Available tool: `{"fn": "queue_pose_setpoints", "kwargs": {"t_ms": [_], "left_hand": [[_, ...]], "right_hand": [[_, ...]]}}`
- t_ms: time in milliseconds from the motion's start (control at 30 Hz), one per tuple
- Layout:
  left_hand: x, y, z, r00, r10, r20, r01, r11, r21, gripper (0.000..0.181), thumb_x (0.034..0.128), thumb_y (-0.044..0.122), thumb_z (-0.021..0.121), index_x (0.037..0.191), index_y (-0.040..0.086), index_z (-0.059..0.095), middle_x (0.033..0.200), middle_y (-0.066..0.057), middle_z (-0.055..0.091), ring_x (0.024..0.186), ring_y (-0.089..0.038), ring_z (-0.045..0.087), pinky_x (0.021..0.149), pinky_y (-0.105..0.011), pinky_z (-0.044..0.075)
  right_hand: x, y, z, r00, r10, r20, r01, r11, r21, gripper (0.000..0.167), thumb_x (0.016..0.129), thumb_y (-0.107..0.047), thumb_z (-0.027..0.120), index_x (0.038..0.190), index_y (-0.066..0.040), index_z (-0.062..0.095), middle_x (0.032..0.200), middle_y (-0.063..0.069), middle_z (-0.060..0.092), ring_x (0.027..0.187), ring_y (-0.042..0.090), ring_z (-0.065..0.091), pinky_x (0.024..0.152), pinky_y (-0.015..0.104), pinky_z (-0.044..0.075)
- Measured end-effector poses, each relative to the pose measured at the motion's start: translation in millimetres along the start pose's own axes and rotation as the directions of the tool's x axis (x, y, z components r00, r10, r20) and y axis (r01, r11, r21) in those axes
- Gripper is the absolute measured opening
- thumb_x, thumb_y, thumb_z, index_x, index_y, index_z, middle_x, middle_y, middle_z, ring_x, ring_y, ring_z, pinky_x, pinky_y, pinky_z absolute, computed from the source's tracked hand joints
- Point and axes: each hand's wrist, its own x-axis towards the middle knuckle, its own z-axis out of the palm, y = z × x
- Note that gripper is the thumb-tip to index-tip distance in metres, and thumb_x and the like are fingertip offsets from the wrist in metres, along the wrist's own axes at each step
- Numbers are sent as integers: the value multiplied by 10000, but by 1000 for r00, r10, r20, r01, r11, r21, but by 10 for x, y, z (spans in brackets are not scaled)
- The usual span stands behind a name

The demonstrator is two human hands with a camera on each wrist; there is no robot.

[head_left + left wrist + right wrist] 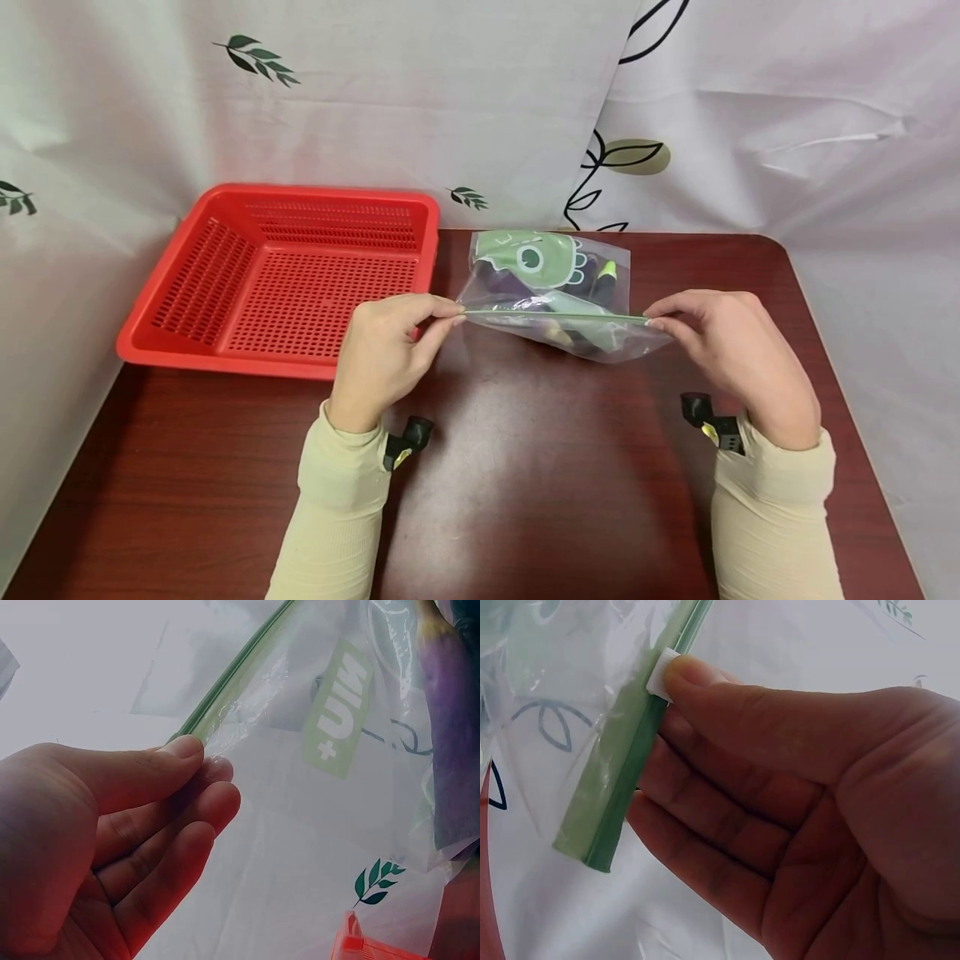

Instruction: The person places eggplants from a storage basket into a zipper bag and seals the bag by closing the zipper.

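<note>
A clear zip bag with a green print stands on the table, and its green zip strip is stretched between both hands. My left hand pinches the left end of the strip between thumb and fingers. At the other end my right hand pinches a small white slider on the strip, with a short tail of green zip beyond it. Through the plastic show a purple thing and a dark piece with a bright yellow-green tip. Their kinds are hard to make out.
On the left of the dark red wooden table sits a red plastic basket with slotted walls, close to my left hand. A white leaf-patterned cloth hangs behind the table and along its sides.
</note>
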Motion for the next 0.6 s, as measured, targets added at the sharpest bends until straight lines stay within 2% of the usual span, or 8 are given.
{"fn": "queue_pose_setpoints", "kwargs": {"t_ms": [167, 600], "left_hand": [[1, -2, 1, 1000, 0, -1, 0, 1000, -3, 81, 844, 73, 804, 923, 75, 786, 893, -26, 770, 585, -119, 558, 508, -266, 402], [-3, -1, -6, 1000, -8, 0, 8, 1000, -15, 71, 849, 73, 797, 919, 79, 786, 891, -19, 770, 560, -117, 529, 496, -250, 388]], "right_hand": [[-4, 20, -5, 1000, 3, 2, -3, 1000, -12, 157, 840, -82, 808, 962, -180, 799, 857, -62, 742, 681, 86, 581, 625, 138, 378], [-34, 72, -21, 1000, 0, 3, 0, 1000, -25, 166, 834, -85, 814, 970, -179, 799, 850, -51, 740, 656, 86, 553, 605, 146, 371]]}}
